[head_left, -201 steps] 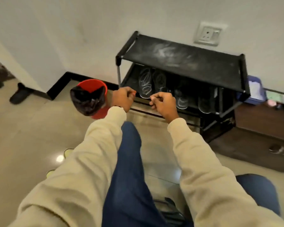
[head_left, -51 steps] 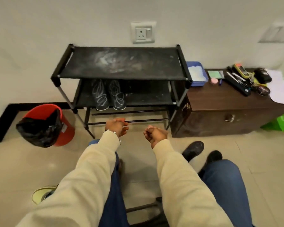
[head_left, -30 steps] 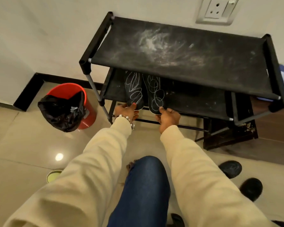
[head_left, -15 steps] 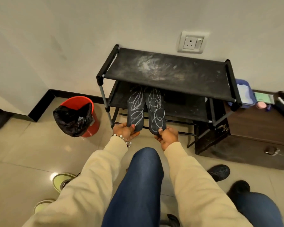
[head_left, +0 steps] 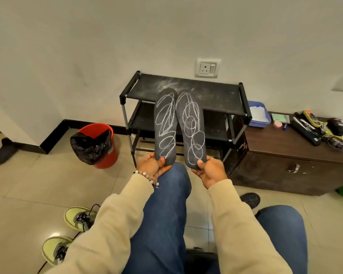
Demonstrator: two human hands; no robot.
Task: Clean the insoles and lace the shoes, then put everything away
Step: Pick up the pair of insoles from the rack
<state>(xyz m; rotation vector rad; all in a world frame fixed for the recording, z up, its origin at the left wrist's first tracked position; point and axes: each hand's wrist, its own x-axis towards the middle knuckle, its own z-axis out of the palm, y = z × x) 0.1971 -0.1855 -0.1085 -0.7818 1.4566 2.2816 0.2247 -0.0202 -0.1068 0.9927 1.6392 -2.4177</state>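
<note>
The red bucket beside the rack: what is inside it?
The red bucket holds a black plastic bag, bunched and draped over its front rim. What lies inside the bag or under it is hidden.

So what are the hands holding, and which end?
Each holds one black insole by its heel end: the left hand the left insole, the right hand the right insole.

Matt dark insoles carry chalky white scribbles; the rack has dusty black cloth shelves, the cabinet dark wood, the floor glossy tile.
</note>
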